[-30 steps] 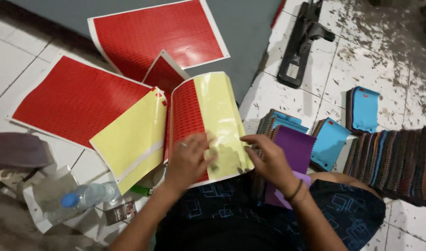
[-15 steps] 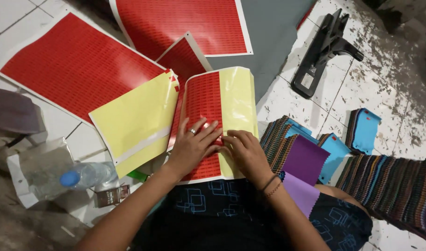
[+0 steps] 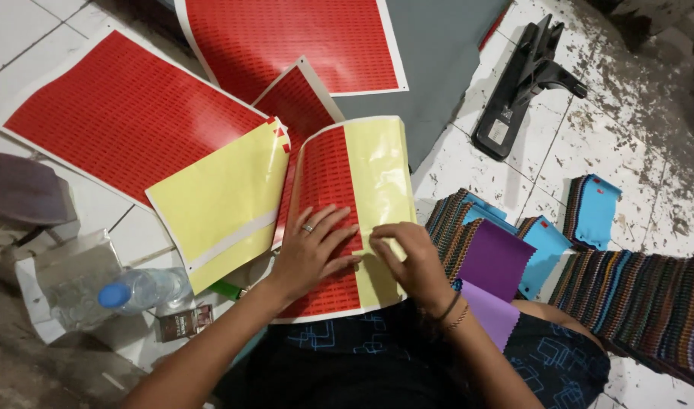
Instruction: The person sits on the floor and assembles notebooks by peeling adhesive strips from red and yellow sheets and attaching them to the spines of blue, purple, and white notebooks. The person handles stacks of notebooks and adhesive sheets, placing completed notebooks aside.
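Observation:
A sticker sheet (image 3: 328, 189) lies on my lap, red with small labels on its left half and bare yellow backing on the right. My left hand (image 3: 311, 254), a ring on one finger, presses flat on the red part with fingers spread. My right hand (image 3: 409, 261) rests on the yellow part, fingertips pinching at the edge of the red labels near the sheet's middle. Whether a label is between those fingers is too small to tell.
A used yellow backing sheet (image 3: 214, 201) lies to the left. Large red sticker sheets (image 3: 127, 113) cover the tiled floor. Purple fabric swatches (image 3: 495, 261) and striped blue swatch stacks (image 3: 642, 303) sit at right. A plastic bottle (image 3: 139, 289) is lower left, a black tool (image 3: 521, 79) upper right.
My right hand has moved left from the sheet's right edge to meet the left hand at the middle of the sheet. The view has shifted closer.

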